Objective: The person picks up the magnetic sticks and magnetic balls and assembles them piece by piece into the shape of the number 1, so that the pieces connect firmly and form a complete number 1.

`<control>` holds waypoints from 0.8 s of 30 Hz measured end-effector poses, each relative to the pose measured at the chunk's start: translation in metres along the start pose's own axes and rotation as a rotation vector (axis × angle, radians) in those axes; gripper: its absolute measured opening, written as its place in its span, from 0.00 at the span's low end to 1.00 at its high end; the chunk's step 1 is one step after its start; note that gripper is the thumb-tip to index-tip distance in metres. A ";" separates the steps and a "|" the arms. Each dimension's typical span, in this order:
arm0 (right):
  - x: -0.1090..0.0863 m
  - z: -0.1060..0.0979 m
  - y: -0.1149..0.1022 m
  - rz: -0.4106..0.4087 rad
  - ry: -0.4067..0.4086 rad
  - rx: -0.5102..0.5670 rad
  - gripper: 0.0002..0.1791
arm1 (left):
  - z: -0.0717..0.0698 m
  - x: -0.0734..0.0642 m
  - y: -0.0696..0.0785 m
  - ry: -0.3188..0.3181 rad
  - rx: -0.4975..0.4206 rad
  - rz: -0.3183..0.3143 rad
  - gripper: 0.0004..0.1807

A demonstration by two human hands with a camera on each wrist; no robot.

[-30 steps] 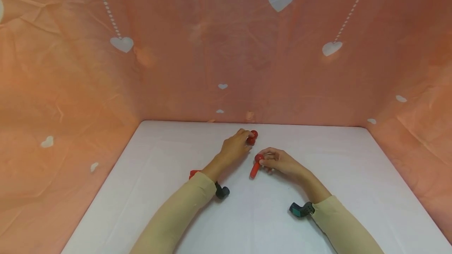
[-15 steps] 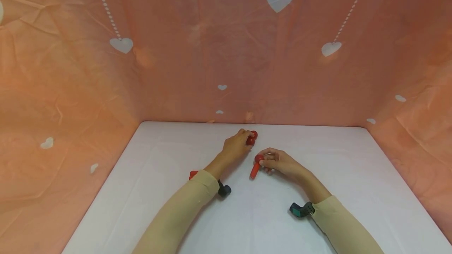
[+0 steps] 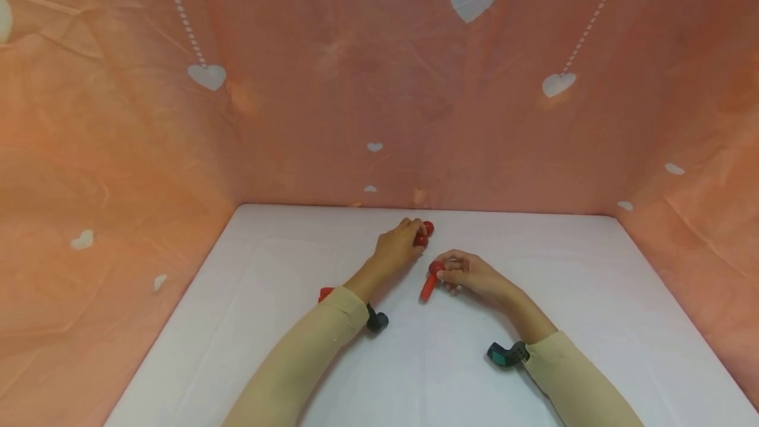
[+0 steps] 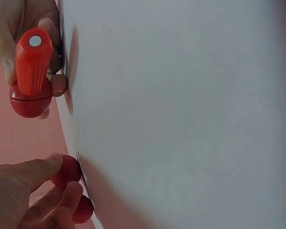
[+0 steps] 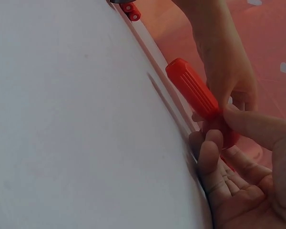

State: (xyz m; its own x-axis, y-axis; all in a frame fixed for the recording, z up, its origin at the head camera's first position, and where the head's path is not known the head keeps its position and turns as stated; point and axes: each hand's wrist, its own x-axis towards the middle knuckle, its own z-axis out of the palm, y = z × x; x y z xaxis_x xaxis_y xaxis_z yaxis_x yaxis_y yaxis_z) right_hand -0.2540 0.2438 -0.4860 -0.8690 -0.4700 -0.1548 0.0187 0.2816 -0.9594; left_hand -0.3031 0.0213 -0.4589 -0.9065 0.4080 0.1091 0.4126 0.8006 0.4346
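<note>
1. Now pinching 1 red ball (image 3: 420, 241) with the left hand (image 3: 396, 244), fingers curled, toward the far edge of the tabletop (image 3: 581, 269); just beyond, a 2nd ball (image 3: 429, 228).
2. Meanwhile gripping the ball end (image 3: 436, 267) of a red rod (image 3: 427, 288) in the right hand (image 3: 473, 274), fingers curled close.
3. Worth keeping steady, probably: hold firmly at the ball, leave the free tip unblocked.
4. To the left wrist view: catch a pale disc (image 4: 35, 41) on that tip, lost from overhead.
5. And right wrist: 2 more rods (image 5: 135, 16), apparently mostly screened overhead by the left sleeve (image 3: 308, 348).
</note>
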 end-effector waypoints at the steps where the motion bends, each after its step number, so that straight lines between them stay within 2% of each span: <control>1: -0.001 0.000 0.000 0.001 0.001 0.000 0.24 | 0.000 0.000 0.000 0.000 0.001 0.002 0.17; 9: -0.002 0.001 0.000 -0.010 -0.006 0.040 0.23 | -0.001 -0.002 0.000 -0.002 0.028 0.018 0.14; 24: -0.002 0.002 0.001 -0.021 -0.009 0.053 0.23 | -0.002 -0.006 -0.003 -0.002 0.006 0.025 0.14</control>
State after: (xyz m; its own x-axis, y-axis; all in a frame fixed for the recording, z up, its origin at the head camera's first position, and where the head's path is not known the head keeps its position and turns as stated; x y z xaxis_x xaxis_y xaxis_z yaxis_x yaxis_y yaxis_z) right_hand -0.2518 0.2436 -0.4873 -0.8652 -0.4824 -0.1366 0.0268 0.2275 -0.9734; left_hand -0.2992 0.0155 -0.4596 -0.8957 0.4287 0.1184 0.4357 0.7925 0.4268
